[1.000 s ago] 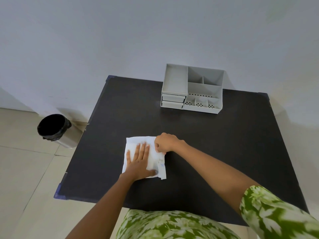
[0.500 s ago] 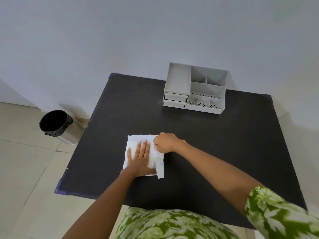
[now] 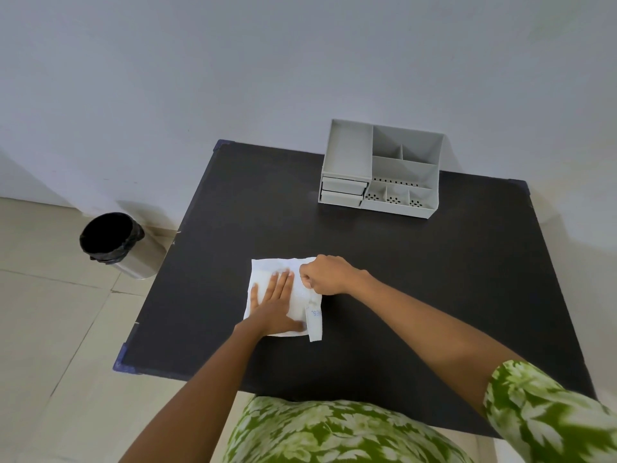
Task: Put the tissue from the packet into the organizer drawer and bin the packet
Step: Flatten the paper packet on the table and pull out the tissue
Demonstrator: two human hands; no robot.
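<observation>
Left hand (image 3: 273, 304) flat, fingers together, on the white tissue packet (image 3: 267, 272) near the black table's (image 3: 434, 279) front edge; right hand (image 3: 325, 274) fisted, pinching its right side; grey organizer (image 3: 379, 168) far back, drawers closed; bin (image 3: 115, 243) on floor, left.

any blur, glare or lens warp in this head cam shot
Head view: wide-angle warp splays the table edges outward; light is soft and even, no glare; the bin casts a faint wall shadow; the sleeve at bottom right is motion-blurred; the packet stays fairly sharp.
</observation>
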